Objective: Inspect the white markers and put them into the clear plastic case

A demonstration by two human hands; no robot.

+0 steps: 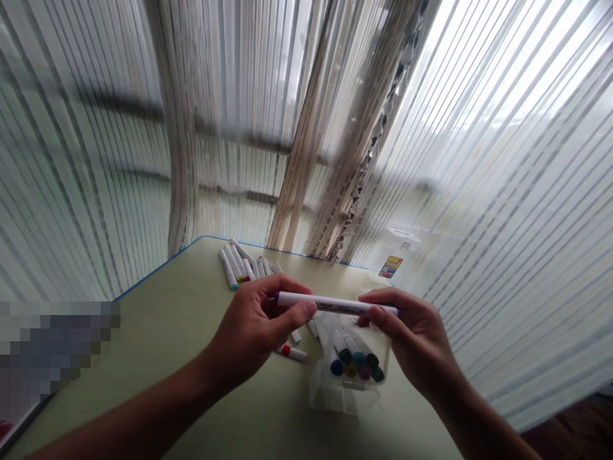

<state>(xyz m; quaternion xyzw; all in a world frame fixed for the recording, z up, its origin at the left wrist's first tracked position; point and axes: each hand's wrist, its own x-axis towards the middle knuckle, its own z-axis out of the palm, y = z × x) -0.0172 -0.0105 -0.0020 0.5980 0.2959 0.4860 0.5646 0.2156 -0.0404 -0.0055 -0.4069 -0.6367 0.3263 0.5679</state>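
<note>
Between my two hands a white marker [335, 303] with purple ends is held level above the table. My left hand [261, 316] pinches it near its left end, thumb in front and fingers behind. At the other end, my right hand [409, 322] grips it between thumb and fingers. Just below and behind the marker stands a clear plastic case [347, 399], holding several white markers with coloured ends [357, 358] in blue, yellow, green, teal and purple. A marker with a red band [293, 352] lies on the table under my left hand.
The pale green table [158, 338] has a blue edge. A pile of loose white markers [237, 263] lies toward its far side. A small yellow and blue label [390, 266] shows at the far right. Striped sheer curtains [239, 128] hang just behind the table.
</note>
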